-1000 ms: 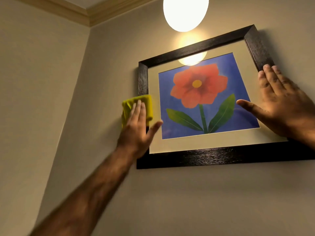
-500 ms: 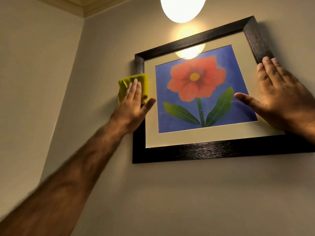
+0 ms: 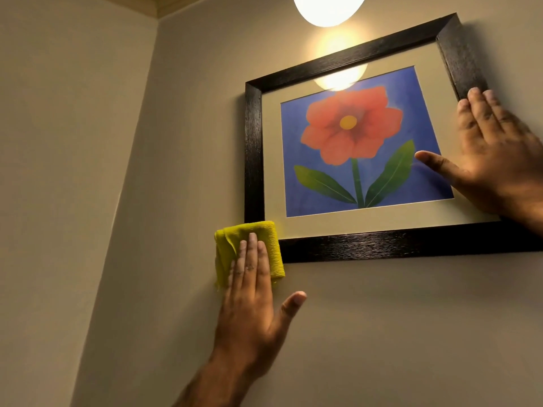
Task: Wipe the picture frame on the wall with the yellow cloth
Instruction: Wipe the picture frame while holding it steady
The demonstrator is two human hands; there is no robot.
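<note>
A dark wooden picture frame [image 3: 382, 245] hangs on the beige wall, holding a print of a red flower on blue with a cream mat. A folded yellow cloth [image 3: 232, 242] covers the frame's lower left corner. My left hand [image 3: 252, 301] lies flat on the cloth, fingers together and thumb spread, pressing it against the corner and the wall. My right hand [image 3: 493, 154] rests flat on the frame's right side, fingers over the right rail, thumb on the glass.
A round glowing lamp [image 3: 329, 7] hangs above the frame and reflects in the glass. The room corner [image 3: 141, 136] runs down the left, with a moulding at the ceiling. Bare wall lies below the frame.
My left hand slid the cloth up the frame's left rail, then down to the lower left corner. The right hand has stayed on the right side.
</note>
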